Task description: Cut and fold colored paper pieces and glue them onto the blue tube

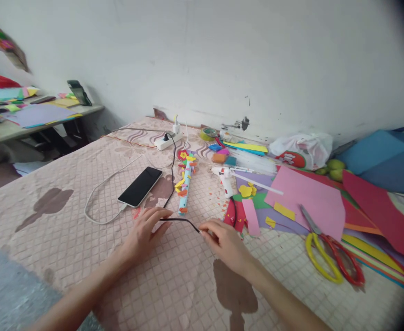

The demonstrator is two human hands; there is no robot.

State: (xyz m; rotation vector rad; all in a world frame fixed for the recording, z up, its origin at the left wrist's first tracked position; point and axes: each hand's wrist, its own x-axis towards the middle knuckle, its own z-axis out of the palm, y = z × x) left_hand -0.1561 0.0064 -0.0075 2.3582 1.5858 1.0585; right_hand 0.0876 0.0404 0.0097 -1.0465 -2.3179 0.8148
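A black power cord (179, 219) stretches between my two hands just above the patterned table cover. My left hand (148, 232) pinches it on one side, and my right hand (224, 241) pinches it on the other. From my left hand the cord runs back to a white power strip (165, 142). A white glue gun (225, 180), with a black cord at its handle, lies beyond my right hand. Just past the cord is a light blue paper stick (185, 188) with small colored paper pieces. A phone (140, 186) on a white charging cable lies beyond my left hand.
Scissors (321, 246) with yellow and red handles lie at the right, near a pink sheet (307, 197) and other colored papers. A white plastic bag (301, 149) and a blue bag (391, 158) sit by the wall. Another table (94, 109) stands at the left.
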